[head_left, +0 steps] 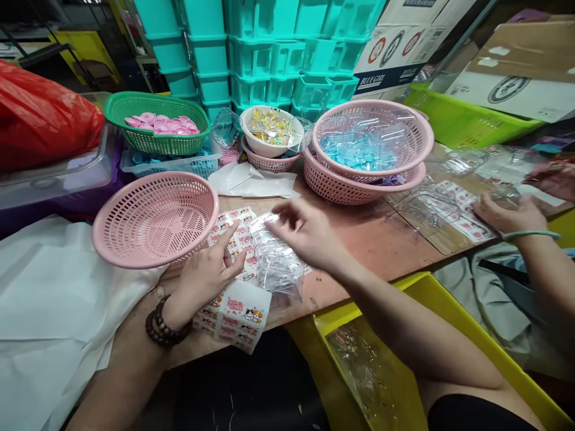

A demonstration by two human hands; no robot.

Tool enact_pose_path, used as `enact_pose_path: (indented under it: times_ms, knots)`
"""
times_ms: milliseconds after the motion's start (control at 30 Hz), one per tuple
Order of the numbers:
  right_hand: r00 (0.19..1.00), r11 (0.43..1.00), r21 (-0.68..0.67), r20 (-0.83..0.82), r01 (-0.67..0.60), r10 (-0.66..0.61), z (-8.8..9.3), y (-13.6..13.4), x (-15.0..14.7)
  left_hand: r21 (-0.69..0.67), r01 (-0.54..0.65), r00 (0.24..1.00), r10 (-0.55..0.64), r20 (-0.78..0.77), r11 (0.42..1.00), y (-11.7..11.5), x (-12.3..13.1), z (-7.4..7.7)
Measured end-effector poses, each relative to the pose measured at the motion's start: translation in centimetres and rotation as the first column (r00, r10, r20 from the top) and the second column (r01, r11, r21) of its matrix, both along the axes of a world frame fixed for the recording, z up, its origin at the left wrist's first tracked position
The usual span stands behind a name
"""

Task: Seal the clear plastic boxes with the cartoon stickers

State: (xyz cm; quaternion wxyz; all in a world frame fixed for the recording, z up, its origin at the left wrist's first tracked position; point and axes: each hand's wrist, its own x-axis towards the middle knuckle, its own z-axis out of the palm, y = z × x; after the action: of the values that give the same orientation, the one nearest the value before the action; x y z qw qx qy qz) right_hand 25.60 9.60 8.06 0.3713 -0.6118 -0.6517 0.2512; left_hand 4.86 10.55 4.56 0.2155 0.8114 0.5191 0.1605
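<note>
My left hand (210, 269) rests on a stack of printed cat-picture cards (233, 314) at the table's front edge, fingers loosely curled with the forefinger stretched toward the cards. My right hand (305, 230) hovers over a pile of clear plastic blister shells (278, 266), fingers spread and bent, touching the top shell. More printed cards (233, 224) lie under the shells. An empty pink basket (155, 218) stands tilted just left of my left hand.
Stacked pink baskets (368, 173) hold blue pieces; a green basket (157, 126) holds pink discs; a white bowl (272, 129) holds colourful bits. A co-worker's hands (512, 212) handle shells at right. A yellow bin (449, 323) sits below the table edge. Teal crates (278, 54) stand behind.
</note>
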Motion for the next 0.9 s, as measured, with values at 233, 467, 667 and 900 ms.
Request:
enact_pose_path:
  times_ms: [233,467,667,900]
  knots:
    - [0.862,0.902,-0.185,-0.418,-0.389,0.286,-2.4,-10.3,-3.6,-0.164,-0.091,0.895,0.153,0.419,0.982,-7.3,-5.3,1.1]
    - [0.900,0.874,-0.328,-0.369,-0.358,0.230,-4.4,-15.4,-2.7,-0.691,0.160,0.660,0.445,0.606,0.705,-11.7,-7.7,-3.9]
    - [0.949,0.936,-0.157,-0.074,-0.314,0.306,-4.2,-16.6,-3.8,-0.487,0.195,0.728,0.207,0.654,0.851,-13.3,-5.5,-4.2]
    - [0.940,0.918,-0.211,-0.137,-0.335,0.312,-4.4,-15.8,-4.1,-0.486,0.178,0.707,0.233,0.668,0.856,-13.9,-4.6,-3.9]
